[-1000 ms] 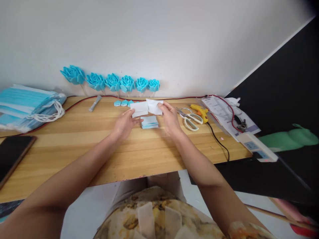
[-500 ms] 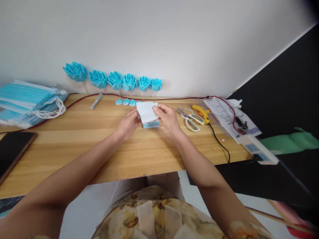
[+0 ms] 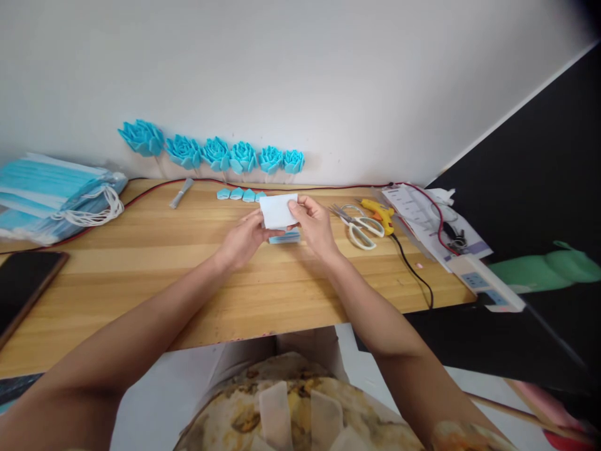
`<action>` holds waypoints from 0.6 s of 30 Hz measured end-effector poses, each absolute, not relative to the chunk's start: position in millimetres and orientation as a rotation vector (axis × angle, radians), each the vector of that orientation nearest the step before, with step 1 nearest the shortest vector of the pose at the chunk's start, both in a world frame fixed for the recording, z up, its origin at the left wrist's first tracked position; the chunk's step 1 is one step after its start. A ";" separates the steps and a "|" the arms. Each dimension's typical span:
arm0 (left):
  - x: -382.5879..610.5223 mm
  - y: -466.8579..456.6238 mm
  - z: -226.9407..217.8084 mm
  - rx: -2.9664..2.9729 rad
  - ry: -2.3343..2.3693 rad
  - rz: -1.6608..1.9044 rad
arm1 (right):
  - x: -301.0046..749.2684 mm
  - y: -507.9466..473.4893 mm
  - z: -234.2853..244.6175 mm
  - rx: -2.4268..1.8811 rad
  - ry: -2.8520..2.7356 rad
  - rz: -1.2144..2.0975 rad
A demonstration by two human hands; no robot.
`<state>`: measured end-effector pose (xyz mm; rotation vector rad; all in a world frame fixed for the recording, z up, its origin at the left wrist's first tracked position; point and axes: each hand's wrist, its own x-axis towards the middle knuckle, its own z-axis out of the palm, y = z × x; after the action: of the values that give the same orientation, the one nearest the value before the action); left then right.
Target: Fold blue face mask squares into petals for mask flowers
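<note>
My left hand [image 3: 244, 238] and my right hand [image 3: 315, 227] both pinch one folded white piece of mask fabric [image 3: 278, 210], held just above the wooden table [image 3: 141, 263]. Under it lies a small stack of blue cut pieces [image 3: 285, 237]. Behind the hands a row of small blue folded petals [image 3: 240, 195] lies on the table. Several blue fabric roses [image 3: 216, 153] lean against the white wall.
White-handled scissors [image 3: 359, 227] and a yellow glue gun [image 3: 379, 213] lie right of my hands, with papers and a power strip [image 3: 486, 282] beyond. A pile of blue face masks [image 3: 51, 194] sits far left, a phone [image 3: 23, 285] at the left edge.
The two white pieces held apart a second ago have been brought together into one folded piece. Both hands have moved closer to each other over the blue stack.
</note>
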<state>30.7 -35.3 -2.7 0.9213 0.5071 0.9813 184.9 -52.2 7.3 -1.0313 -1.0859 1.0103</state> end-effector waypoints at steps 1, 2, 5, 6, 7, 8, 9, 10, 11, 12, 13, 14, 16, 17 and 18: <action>30.6 -35.9 -2.5 0.922 0.506 0.981 | 184.5 -52.3 7.2 -1.034 -1.079 1.006; 30.5 -36.3 -2.5 0.924 0.504 0.980 | 184.1 -52.4 7.0 -1.038 -1.074 1.001; 30.8 -36.5 -2.8 0.922 0.498 0.975 | 183.2 -52.6 6.6 -1.061 -1.080 0.991; 31.1 -36.2 -3.0 0.917 0.500 0.975 | 183.0 -52.7 6.7 -1.070 -1.083 0.987; 31.4 -35.8 -3.2 0.908 0.503 0.977 | 182.7 -52.9 6.9 -1.077 -1.084 0.983; 31.7 -35.4 -3.4 0.899 0.504 0.982 | 182.4 -53.1 7.2 -1.080 -1.083 0.980; 31.9 -35.1 -3.7 0.892 0.503 0.989 | 182.1 -53.3 7.4 -1.079 -1.080 0.978; 32.0 -35.0 -4.0 0.889 0.500 0.994 | 181.8 -53.5 7.7 -1.076 -1.078 0.976; 32.0 -35.1 -4.4 0.889 0.496 0.998 | 181.4 -53.7 7.7 -1.074 -1.077 0.977; 31.8 -35.4 -4.9 0.891 0.493 0.999 | 181.1 -53.9 7.5 -1.075 -1.078 0.976; 31.6 -35.7 -5.5 0.894 0.491 1.000 | 180.7 -54.0 7.0 -1.080 -1.081 0.975; 31.3 -36.0 -6.3 0.898 0.495 1.003 | 180.4 -54.0 6.1 -1.089 -1.087 0.975; 30.6 -35.9 -7.8 0.900 0.523 1.017 | 180.4 -53.6 3.8 -1.108 -1.109 0.981; 30.2 -35.5 -8.4 0.899 0.544 1.027 | 180.8 -53.1 2.6 -1.117 -1.126 0.986; 29.7 -34.6 -9.0 0.898 0.567 1.039 | 181.7 -52.5 1.9 -1.128 -1.144 0.982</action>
<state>29.7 -34.6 -9.0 0.8980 0.5668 1.0389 181.7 -52.5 1.9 -1.1277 -1.1441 0.9824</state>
